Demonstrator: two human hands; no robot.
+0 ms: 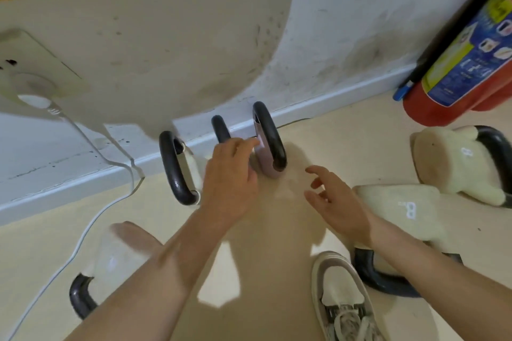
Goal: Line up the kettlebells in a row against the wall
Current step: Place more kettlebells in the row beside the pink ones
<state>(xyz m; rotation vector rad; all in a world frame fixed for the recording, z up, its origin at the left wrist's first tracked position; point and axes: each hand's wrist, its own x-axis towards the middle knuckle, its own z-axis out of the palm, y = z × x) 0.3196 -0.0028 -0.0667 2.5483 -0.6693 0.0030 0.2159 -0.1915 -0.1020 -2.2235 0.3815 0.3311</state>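
Three kettlebells stand upright along the wall's baseboard (pixel 332 97): a cream one (pixel 177 169) on the left, a middle one (pixel 220 127) mostly hidden behind my left hand (pixel 230 177), and a pink one (pixel 270 144) on the right. My left hand rests over the middle kettlebell, fingertips touching the pink one's body, gripping nothing that I can see. My right hand (pixel 335 202) hovers open above the floor, right of the pink kettlebell. Cream kettlebells marked 8 lie on their sides at right (pixel 401 210) and far right (pixel 460 163). Another lies at lower left (pixel 105 263).
A red fire extinguisher (pixel 460 69) leans against the wall at upper right. A white cable (pixel 91 219) runs from a wall socket (pixel 30 69) down across the floor on the left. My shoe (pixel 343 299) is planted at the bottom right.
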